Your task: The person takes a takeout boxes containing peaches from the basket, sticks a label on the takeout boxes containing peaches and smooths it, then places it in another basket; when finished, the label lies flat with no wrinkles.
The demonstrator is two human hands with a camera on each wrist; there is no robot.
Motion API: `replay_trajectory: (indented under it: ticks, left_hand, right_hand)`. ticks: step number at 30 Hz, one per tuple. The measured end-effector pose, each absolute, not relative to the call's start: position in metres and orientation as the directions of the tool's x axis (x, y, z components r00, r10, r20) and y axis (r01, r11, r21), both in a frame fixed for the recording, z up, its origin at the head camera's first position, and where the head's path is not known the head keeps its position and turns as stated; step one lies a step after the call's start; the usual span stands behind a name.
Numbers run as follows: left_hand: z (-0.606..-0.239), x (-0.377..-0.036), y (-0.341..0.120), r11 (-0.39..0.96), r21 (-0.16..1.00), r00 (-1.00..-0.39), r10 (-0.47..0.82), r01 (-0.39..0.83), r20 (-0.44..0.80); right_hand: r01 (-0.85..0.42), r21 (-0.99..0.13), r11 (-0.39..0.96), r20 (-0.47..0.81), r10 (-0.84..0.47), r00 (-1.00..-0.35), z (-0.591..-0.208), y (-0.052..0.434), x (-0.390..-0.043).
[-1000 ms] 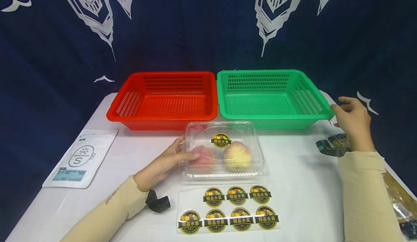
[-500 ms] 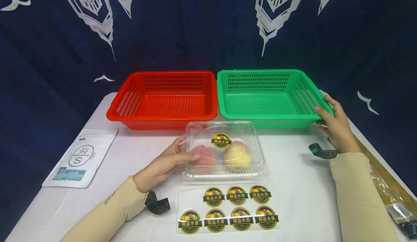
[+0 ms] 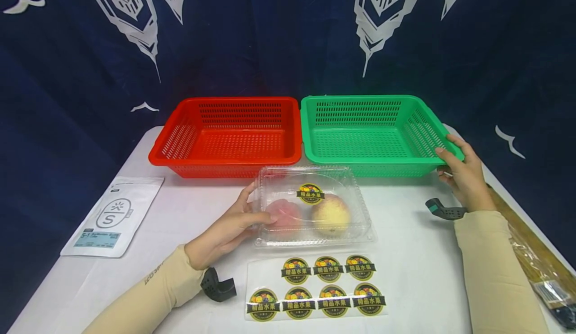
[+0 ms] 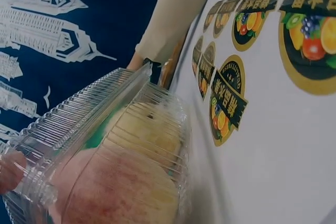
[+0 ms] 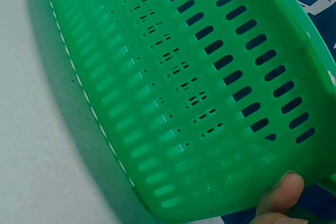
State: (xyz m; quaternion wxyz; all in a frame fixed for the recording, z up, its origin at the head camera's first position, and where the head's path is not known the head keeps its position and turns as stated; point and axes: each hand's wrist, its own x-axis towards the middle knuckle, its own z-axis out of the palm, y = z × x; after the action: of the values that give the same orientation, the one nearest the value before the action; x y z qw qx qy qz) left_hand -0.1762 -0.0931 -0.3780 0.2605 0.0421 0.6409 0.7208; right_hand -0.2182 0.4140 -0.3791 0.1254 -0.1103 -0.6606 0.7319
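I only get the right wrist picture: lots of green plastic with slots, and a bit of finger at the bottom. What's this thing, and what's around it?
Observer: The head view shows it whole: a green basket, standing right beside a red basket.
Visitor: And the person's left hand, what's it up to?
Observer: It grips a clear container by its left side, the thumb over the edge.
Visitor: Is there anything inside?
Observer: Two round fruits, side by side; in the head view one looks pinkish, the other pale yellow.
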Motion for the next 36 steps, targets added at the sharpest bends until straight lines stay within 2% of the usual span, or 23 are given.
replay_trajectory:
  ticks: [13, 27, 36]
  left_hand:
    - [-0.379, -0.175, -0.092, -0.060, 0.930, -0.828, 0.478, -0.363, -0.292]
    - [-0.379, -0.169, -0.090, -0.021, 0.950, -0.821, 0.509, -0.312, -0.259]
    - [-0.373, -0.162, -0.086, -0.057, 0.958, -0.833, 0.509, -0.282, -0.215]
  right_hand:
    - [-0.053, -0.993, -0.103, 0.016, 0.328, -0.944, -0.381, 0.414, -0.218]
    - [-0.036, -0.995, -0.095, 0.001, 0.345, -0.938, -0.381, 0.413, -0.218]
    - [-0.041, -0.995, -0.092, 0.007, 0.343, -0.939, -0.379, 0.413, -0.220]
